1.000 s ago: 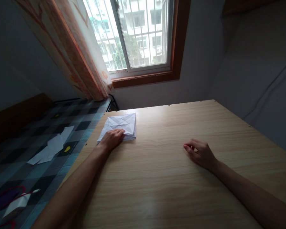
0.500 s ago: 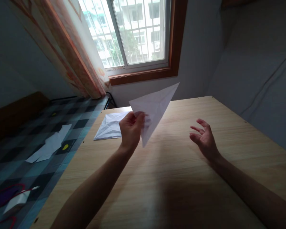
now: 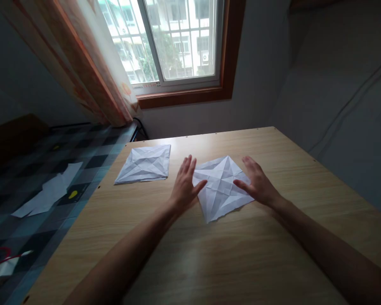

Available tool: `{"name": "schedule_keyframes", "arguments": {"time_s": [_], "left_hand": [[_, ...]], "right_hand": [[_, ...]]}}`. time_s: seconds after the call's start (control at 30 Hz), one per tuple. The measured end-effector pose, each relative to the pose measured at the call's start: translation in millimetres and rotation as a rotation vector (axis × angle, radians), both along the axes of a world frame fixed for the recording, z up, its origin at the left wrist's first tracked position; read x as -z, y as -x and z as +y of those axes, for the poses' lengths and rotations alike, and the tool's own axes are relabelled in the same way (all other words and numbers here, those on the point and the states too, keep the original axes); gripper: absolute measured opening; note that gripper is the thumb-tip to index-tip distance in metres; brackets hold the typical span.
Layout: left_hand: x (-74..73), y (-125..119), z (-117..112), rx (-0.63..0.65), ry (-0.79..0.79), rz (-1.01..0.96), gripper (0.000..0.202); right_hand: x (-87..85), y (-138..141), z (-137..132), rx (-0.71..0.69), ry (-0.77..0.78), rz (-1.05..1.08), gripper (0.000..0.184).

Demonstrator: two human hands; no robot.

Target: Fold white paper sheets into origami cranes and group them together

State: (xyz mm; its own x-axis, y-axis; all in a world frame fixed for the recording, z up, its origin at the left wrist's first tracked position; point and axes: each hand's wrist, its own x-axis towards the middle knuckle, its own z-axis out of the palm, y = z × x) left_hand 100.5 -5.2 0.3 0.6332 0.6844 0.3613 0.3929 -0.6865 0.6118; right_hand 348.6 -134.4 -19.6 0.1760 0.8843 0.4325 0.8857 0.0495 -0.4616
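A creased square sheet of white paper (image 3: 220,184) lies unfolded on the wooden table (image 3: 165,254), one corner toward me. At its left corner is my left hand (image 3: 186,183), fingers stretched out and thumb over the paper. My right hand (image 3: 257,181) is at the opposite corner, also spread, its thumb over the sheet. Both hands are open and grip nothing; whether the fingers touch the paper I cannot tell. Farther left on the table rests a stack of creased white paper sheets (image 3: 144,164).
Left of the table is a checked cloth surface (image 3: 92,148) bearing white paper strips (image 3: 52,190) and a white object with a red cord (image 3: 3,269). Behind the table stand a wall and a barred window (image 3: 180,42) with a patterned curtain (image 3: 92,63).
The paper my left hand held up in the air now lies flat on the table. My left hand has let go of it, and my right hand has moved left to its edge.
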Motion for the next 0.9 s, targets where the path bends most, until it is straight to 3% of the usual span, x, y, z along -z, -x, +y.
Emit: {"name": "schedule_keyframes", "arguments": {"time_s": [0.1,0.23,0.37,0.67,0.77,0.9], "left_hand": [[1.0,-7,0,0.310,-0.174,0.392,0.088],[7.4,-13,6,0.480,-0.239,0.605,0.098],[8.6,-8,14,0.518,-0.287,0.604,0.102],[5.6,12,33,0.472,-0.307,0.637,0.103],[4.7,18,43,0.464,-0.296,0.649,0.100],[-3.0,28,39,0.461,-0.321,0.608,0.093]], "right_hand": [[-7.2,18,20,-0.246,0.102,-0.232,0.094],[-0.8,36,44,-0.385,0.313,-0.356,0.102],[9.8,26,47,-0.400,0.325,-0.393,0.097],[17.4,-25,21,-0.305,0.301,-0.389,0.090],[19.7,-33,15,-0.287,0.275,-0.296,0.087],[17.0,-41,4,-0.280,0.190,0.007,0.072]]}}
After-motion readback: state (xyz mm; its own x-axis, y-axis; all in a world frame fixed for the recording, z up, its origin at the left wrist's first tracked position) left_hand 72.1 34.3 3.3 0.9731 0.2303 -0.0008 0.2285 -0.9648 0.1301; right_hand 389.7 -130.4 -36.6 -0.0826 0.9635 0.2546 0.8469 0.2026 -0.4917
